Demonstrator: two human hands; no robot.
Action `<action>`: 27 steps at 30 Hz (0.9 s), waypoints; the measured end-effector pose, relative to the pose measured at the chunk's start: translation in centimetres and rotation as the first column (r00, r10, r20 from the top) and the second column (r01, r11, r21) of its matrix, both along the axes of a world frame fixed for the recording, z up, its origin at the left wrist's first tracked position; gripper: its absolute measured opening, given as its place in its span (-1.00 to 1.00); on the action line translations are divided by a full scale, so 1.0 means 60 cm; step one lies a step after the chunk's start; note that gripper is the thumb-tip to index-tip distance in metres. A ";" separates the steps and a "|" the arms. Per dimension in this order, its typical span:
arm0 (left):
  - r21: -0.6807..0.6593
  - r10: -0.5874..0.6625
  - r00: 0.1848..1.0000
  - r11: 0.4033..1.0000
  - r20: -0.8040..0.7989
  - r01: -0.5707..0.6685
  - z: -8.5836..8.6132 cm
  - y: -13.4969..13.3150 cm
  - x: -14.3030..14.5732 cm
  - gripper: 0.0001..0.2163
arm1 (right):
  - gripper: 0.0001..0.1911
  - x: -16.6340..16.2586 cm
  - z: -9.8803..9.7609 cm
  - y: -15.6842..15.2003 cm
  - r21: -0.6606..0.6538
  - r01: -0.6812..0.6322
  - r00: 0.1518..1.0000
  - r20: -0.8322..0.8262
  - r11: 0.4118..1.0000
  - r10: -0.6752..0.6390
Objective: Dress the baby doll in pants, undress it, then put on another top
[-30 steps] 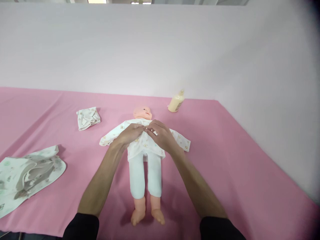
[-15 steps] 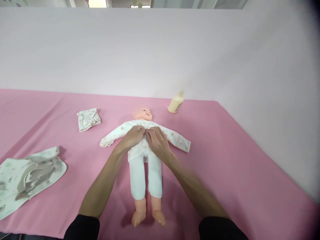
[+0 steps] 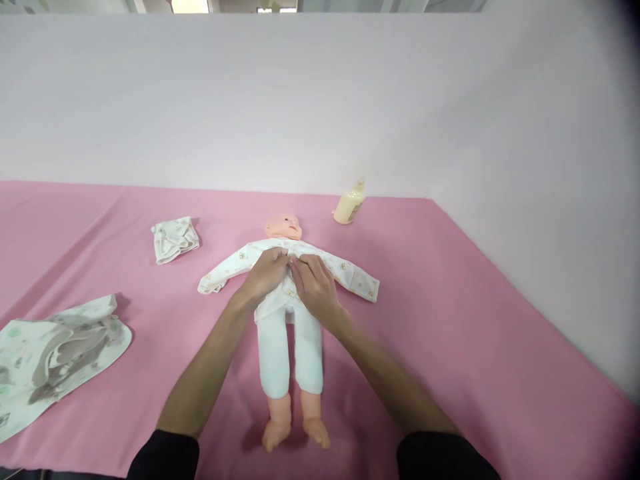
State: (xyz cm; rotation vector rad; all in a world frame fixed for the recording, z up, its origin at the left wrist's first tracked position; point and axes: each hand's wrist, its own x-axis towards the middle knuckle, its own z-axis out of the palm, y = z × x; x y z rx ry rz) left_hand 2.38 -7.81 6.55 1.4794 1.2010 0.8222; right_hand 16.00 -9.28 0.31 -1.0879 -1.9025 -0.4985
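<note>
A baby doll [image 3: 283, 227] lies on its back on a pink sheet, head away from me and bare feet toward me. It wears a white patterned baby shirt [image 3: 239, 261] with both sleeves spread out, and plain white trousers [image 3: 273, 350]. Over the chest, my left hand [image 3: 270, 270] pinches the shirt front from the left side. Facing it, my right hand [image 3: 314, 283] pinches the same front with its fingertips. The fingertips of both hands nearly meet. Whatever fastening lies between them is too small to make out.
On the pink sheet [image 3: 430, 320], a folded patterned cloth [image 3: 175, 240] lies at the back left. A larger crumpled printed cloth [image 3: 83, 353] is at the front left. A pale yellow pump bottle [image 3: 349, 204] stands behind the doll, near the white wall [image 3: 240, 100].
Both hands keep pinching the shirt front, with only slight finger movement. The whole view has shifted a little; the doll and cloths lie as before.
</note>
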 end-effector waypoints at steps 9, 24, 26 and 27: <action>0.049 0.059 0.996 0.997 0.067 -0.062 -0.004 0.001 0.006 -0.87 | -0.64 -0.014 -0.025 -0.018 -0.013 0.126 0.991 0.040 0.992 -0.125; 0.074 0.076 0.996 0.994 0.051 -0.080 -0.011 0.005 0.008 -0.90 | -0.59 -0.023 -0.035 -0.026 0.020 0.101 0.991 -0.087 0.995 -0.099; 0.070 0.082 0.996 0.994 0.045 -0.085 -0.011 0.006 0.008 -0.89 | -0.60 -0.024 -0.036 -0.025 0.010 0.095 0.992 -0.085 0.995 -0.094; 0.070 0.087 0.995 0.993 0.042 -0.090 -0.011 0.006 0.009 -0.89 | -0.61 -0.024 -0.036 -0.025 0.006 0.092 0.992 -0.087 0.996 -0.091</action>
